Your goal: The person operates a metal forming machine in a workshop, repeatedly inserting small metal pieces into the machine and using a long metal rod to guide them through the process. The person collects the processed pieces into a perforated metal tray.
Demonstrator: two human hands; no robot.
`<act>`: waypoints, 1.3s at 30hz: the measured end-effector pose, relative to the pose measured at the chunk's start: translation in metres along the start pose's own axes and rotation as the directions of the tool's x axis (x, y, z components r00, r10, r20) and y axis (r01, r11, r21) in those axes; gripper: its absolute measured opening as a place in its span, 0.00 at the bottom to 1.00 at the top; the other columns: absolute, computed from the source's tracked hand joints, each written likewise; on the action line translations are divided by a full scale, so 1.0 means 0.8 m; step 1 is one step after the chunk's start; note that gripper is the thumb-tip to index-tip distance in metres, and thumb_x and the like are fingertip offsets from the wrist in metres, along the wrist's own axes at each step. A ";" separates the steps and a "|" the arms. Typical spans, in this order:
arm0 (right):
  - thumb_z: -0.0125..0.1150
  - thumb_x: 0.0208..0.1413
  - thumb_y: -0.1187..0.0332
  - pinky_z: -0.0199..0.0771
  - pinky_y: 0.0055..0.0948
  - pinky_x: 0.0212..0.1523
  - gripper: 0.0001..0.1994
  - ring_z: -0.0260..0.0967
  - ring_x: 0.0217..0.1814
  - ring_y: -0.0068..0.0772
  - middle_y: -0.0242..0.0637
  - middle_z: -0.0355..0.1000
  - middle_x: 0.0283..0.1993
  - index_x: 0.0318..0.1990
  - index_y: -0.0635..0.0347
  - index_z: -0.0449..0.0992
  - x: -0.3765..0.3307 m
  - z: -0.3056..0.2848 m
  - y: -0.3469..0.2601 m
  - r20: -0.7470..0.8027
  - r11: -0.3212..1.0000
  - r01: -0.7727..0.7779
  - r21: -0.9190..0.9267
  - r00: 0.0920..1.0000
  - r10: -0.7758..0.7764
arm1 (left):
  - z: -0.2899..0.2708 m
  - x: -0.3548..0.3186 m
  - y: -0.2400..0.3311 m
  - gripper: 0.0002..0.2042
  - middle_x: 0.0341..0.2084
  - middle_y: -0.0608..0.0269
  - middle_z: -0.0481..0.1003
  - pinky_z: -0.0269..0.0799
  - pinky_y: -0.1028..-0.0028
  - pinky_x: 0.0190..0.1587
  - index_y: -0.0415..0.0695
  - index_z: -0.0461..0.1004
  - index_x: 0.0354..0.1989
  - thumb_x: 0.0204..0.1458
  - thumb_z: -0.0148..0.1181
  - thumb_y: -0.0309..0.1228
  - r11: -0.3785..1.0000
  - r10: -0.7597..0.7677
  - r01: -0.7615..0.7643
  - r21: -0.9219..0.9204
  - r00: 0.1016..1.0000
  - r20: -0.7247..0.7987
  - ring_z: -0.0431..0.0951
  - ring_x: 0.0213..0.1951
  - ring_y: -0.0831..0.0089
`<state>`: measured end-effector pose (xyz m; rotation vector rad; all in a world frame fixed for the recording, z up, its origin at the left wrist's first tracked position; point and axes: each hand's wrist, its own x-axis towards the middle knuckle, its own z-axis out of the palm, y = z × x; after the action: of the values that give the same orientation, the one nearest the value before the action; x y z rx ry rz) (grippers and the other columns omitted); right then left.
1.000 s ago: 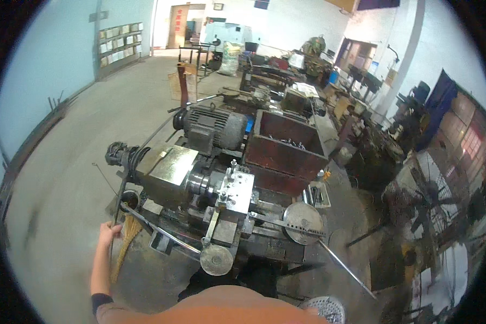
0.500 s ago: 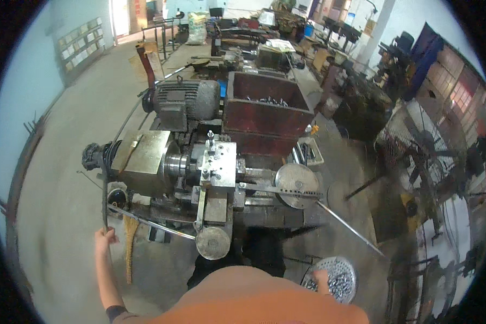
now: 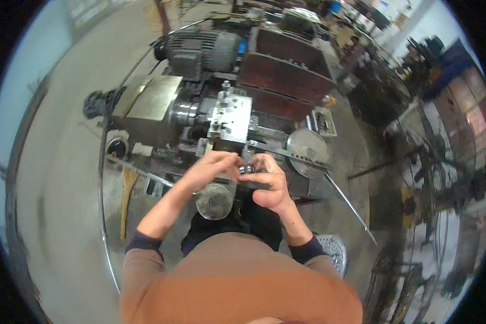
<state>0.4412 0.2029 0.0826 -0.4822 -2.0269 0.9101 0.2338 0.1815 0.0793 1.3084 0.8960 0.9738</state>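
Observation:
In front of the lathe's square tool post [image 3: 236, 117], both of my hands meet at a small shiny cylindrical metal part [image 3: 247, 169]. My right hand [image 3: 271, 186] pinches it between thumb and fingers. Against its left end, the bent fingers of my left hand [image 3: 217, 164] close in, slightly blurred. Below my left wrist is a round grey disc weight [image 3: 214, 202] on a lever. The long bar [image 3: 103, 200] at the left has no hand on it. A perforated metal bowl [image 3: 337, 249] shows partly beyond my right sleeve; its contents are mostly hidden.
A motor [image 3: 202, 51] and a dark red metal bin [image 3: 286, 75] holding some small parts stand behind the lathe. A second round disc [image 3: 309, 151] and a slanting rod [image 3: 351, 208] jut out at the right. A straw brush [image 3: 127, 200] hangs at the left.
My left hand has let go of the long bar, and my right hand has come up from the bowl. Both are now together before the tool post, with a metal part. The view has tilted down.

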 end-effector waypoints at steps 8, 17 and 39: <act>0.55 0.26 0.71 0.66 0.34 0.42 0.19 0.64 0.41 0.42 0.47 0.65 0.44 0.34 0.59 0.78 0.023 0.030 0.007 0.136 0.992 -0.019 -0.123 0.990 0.036 | -0.002 -0.018 -0.019 0.17 0.19 0.60 0.73 0.67 0.73 0.28 0.37 0.73 0.28 0.55 0.50 0.42 0.999 -0.033 0.037 0.030 0.993 -0.113 0.73 0.23 0.74; 0.61 0.28 0.69 0.70 0.39 0.40 0.12 0.67 0.40 0.47 0.47 0.70 0.43 0.28 0.59 0.77 0.099 0.051 0.030 0.479 0.879 0.296 -0.375 0.873 -0.089 | -0.095 -0.076 -0.014 0.14 0.22 0.50 0.74 0.70 0.62 0.31 0.43 0.72 0.39 0.49 0.55 0.39 0.628 0.140 -0.065 0.776 0.990 -0.030 0.75 0.29 0.54; 0.55 0.30 0.64 0.63 0.33 0.22 0.14 0.59 0.15 0.40 0.50 0.60 0.13 0.14 0.69 0.67 0.244 0.114 0.138 0.326 0.878 -0.136 -0.460 0.894 0.309 | -0.160 -0.403 -0.091 0.13 0.21 0.43 0.72 0.68 0.54 0.31 0.36 0.68 0.28 0.45 0.58 0.35 0.092 0.138 0.943 0.319 0.305 -0.942 0.74 0.27 0.46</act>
<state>0.2550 0.3574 0.0705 -0.8506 -2.6012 0.7332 0.0061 -0.0764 -0.0055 1.0448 2.9905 0.2279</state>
